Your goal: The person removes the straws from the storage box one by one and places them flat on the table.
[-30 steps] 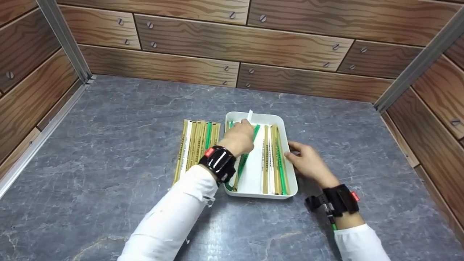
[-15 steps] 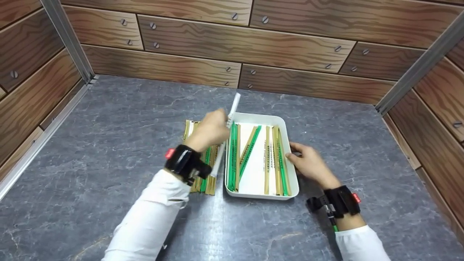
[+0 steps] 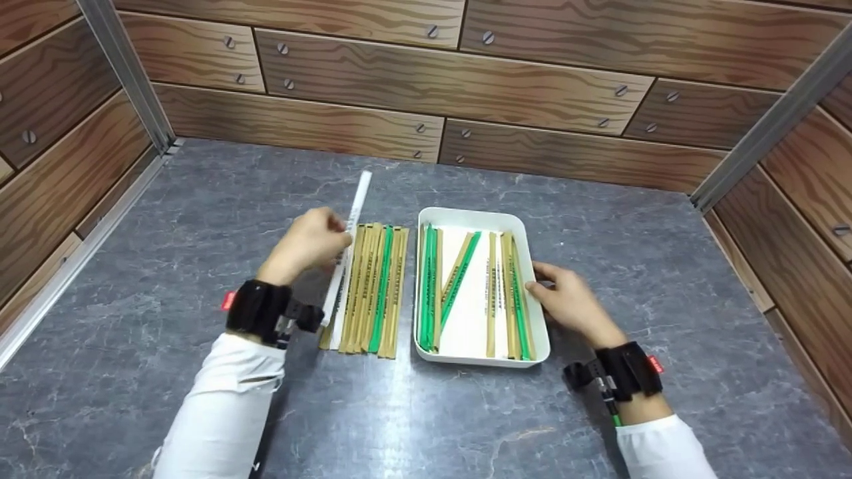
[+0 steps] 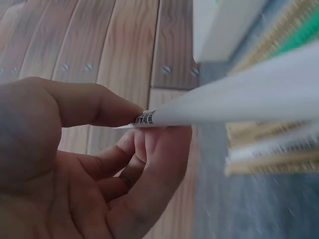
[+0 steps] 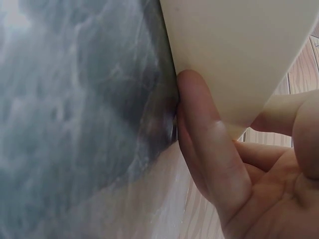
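My left hand (image 3: 309,239) pinches a white paper-wrapped straw (image 3: 359,197) between thumb and fingers, above the left edge of a row of wrapped straws (image 3: 367,293). In the left wrist view, the held straw (image 4: 239,99) slants off to the right, with dark print by the thumb. The row is mostly brown, with white and green ones among them. A white tray (image 3: 466,213) stands to its right, holding brown, green and white straws along both sides and two slanting near its middle. The fingers of my right hand (image 3: 566,296) rest against the tray's right outer wall (image 5: 224,50).
Wood-patterned panels (image 3: 373,73) rise behind and at both sides, with metal corner posts (image 3: 126,73). The grey marbled tabletop (image 3: 426,426) runs up to them. A narrow gap lies between the row of straws and the tray.
My left hand has lifted the white straw out of the tray and carried it left, over the left end of the row. The right hand stays at the tray's wall.
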A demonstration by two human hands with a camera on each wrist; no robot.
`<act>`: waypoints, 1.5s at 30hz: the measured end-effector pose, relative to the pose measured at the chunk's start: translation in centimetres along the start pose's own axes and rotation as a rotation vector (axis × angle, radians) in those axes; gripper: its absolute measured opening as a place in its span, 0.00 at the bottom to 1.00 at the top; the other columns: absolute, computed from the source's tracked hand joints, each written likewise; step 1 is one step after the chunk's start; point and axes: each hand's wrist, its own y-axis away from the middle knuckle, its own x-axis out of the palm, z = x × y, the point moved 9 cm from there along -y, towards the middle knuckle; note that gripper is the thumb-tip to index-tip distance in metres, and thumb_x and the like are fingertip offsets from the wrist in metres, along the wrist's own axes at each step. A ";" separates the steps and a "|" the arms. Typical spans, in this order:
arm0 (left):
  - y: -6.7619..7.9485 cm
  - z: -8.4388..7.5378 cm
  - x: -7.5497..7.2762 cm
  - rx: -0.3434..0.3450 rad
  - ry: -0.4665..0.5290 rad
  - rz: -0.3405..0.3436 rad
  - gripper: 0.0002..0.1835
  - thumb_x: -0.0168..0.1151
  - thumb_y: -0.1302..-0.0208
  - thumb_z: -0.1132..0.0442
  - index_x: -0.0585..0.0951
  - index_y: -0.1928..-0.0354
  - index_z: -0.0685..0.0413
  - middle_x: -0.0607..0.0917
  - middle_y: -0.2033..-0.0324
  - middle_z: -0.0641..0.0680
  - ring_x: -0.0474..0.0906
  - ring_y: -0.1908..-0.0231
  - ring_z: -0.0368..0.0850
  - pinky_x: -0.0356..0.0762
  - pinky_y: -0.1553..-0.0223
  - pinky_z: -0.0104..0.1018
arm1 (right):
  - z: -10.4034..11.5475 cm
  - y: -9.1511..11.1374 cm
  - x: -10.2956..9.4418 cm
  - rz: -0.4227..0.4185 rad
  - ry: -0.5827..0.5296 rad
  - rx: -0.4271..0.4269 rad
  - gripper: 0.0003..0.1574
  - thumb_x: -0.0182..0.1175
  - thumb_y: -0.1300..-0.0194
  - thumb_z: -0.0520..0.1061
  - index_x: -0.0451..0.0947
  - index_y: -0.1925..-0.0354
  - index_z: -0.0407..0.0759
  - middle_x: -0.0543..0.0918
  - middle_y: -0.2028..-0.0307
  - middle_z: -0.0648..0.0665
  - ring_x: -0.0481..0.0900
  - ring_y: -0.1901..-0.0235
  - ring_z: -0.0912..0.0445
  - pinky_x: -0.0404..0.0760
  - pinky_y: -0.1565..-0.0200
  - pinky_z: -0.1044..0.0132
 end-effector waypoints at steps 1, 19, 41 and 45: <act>0.0 0.6 -0.2 0.000 -0.015 -0.006 0.15 0.58 0.31 0.65 0.76 0.47 0.67 0.81 0.56 0.62 0.79 0.64 0.48 0.85 0.61 0.40 | 0.0 0.0 0.0 -0.001 -0.001 -0.002 0.35 0.55 0.24 0.40 0.62 0.25 0.27 0.78 0.39 0.26 0.86 0.57 0.48 0.89 0.64 0.63; -0.2 7.3 0.8 -0.129 -0.071 -0.037 0.15 0.57 0.40 0.71 0.77 0.51 0.70 0.82 0.53 0.72 0.82 0.79 0.45 0.85 0.77 0.36 | -0.3 -0.1 0.2 0.002 0.006 0.015 0.35 0.54 0.23 0.41 0.61 0.25 0.28 0.78 0.38 0.27 0.86 0.56 0.47 0.89 0.64 0.62; -0.1 6.5 1.3 -0.086 -0.180 -0.081 0.21 0.57 0.48 0.73 0.83 0.49 0.67 0.86 0.52 0.69 0.83 0.67 0.53 0.83 0.72 0.36 | -0.2 0.0 0.1 -0.007 0.014 0.009 0.35 0.55 0.23 0.41 0.62 0.25 0.28 0.79 0.39 0.27 0.86 0.55 0.47 0.89 0.63 0.63; -0.2 6.3 1.6 -0.087 -0.174 -0.072 0.22 0.57 0.48 0.74 0.83 0.48 0.67 0.85 0.52 0.69 0.83 0.66 0.54 0.83 0.71 0.36 | -0.3 0.0 0.1 -0.001 0.005 0.020 0.35 0.54 0.23 0.41 0.61 0.25 0.28 0.78 0.38 0.27 0.86 0.55 0.47 0.89 0.62 0.62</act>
